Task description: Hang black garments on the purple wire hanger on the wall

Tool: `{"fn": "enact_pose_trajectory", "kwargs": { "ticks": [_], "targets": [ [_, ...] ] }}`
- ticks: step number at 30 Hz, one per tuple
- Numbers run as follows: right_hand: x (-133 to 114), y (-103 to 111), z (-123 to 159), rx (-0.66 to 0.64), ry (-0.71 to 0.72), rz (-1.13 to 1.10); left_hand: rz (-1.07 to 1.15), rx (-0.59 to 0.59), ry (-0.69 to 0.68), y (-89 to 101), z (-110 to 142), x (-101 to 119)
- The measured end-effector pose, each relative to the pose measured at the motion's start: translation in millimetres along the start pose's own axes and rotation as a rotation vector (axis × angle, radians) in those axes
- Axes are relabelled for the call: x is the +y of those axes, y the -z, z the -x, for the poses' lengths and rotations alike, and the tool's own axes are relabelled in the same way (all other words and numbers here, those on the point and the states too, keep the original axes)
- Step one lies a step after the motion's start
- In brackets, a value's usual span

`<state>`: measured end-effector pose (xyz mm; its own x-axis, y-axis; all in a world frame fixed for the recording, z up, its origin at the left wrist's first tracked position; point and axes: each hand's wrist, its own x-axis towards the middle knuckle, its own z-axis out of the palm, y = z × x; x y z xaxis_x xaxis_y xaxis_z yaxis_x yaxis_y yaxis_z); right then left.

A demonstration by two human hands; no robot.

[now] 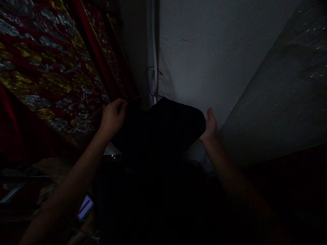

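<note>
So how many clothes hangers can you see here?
1. A thin purple wire hanger shows above the black garment, between the left hand and the right hand. Others could be hidden in the dark areas.

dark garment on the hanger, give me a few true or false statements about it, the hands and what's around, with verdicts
1. The left hand holds the edge of the dark garment. True.
2. The right hand has its thumb hidden under the cloth. False: the thumb points up in plain view.
3. The hanger has its hook above the garment. True.
4. The cloth at the left of the picture is plain green. False: it is red, with gold and silver decoration.
5. A lit screen shows at the lower left. True.
</note>
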<state>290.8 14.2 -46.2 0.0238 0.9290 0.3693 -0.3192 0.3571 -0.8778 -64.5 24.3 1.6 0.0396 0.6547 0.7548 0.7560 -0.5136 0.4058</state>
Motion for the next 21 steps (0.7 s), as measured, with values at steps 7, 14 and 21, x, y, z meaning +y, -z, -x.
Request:
{"fn": "enact_pose_trajectory", "kwargs": {
  "ticks": [7,14,21],
  "targets": [
    [-60.1,-24.6,-17.3,-0.097,0.045,0.005,0.002,-0.024,0.115,-0.2,-12.1,3.0],
    [-36.9,-56.2,47.4,-1.019,-0.160,0.160,0.245,-0.261,0.081,-1.9,9.1,-1.3],
    [35.9,-63.9,64.0,-0.532,0.249,1.102,0.678,-0.655,-0.105,10.4,44.5,66.2]
  ]
}}
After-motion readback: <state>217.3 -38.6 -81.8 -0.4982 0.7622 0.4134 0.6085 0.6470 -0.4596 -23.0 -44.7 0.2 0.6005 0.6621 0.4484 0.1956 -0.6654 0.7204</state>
